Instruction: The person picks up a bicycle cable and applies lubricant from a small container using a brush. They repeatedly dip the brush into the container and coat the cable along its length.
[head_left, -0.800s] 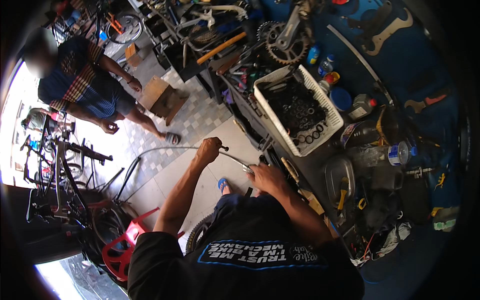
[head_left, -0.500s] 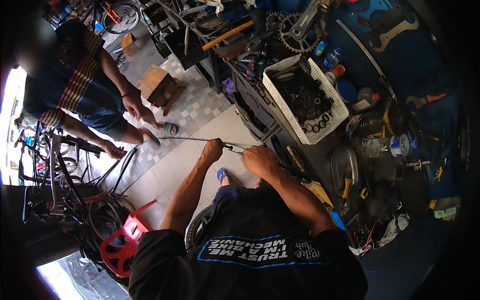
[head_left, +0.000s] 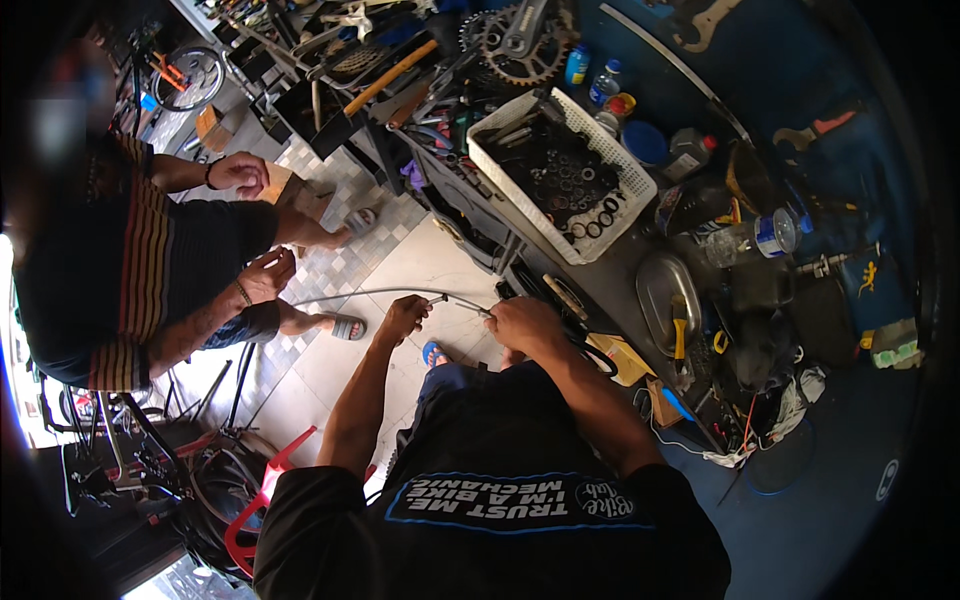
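My left hand [head_left: 406, 318] is closed in a pinch around a small thin piece with a dark tip [head_left: 439, 299], too small to name. To its right, my right hand [head_left: 527, 325] is closed around the end of a thin grey cable or hose [head_left: 372, 291]. This line arcs from near the other person's leg, passes beyond my left hand and comes down into my right fingers. A short slim silver end [head_left: 468, 306] pokes out of the right grip toward the left hand. The two hands are apart above the pale floor tiles.
Another person [head_left: 215, 230] stands at the left, both hands raised. On the bench at the right are a white basket [head_left: 620, 222] of dark rings, a steel tray [head_left: 652, 285] with a yellow-handled brush [head_left: 679, 330], bottles and a chainring [head_left: 525, 50]. A red plastic stool [head_left: 272, 475] stands near my left.
My left hand has drawn left, widening the space between my hands. The other person has come closer, with hands lifted higher. The whole view has shifted a little.
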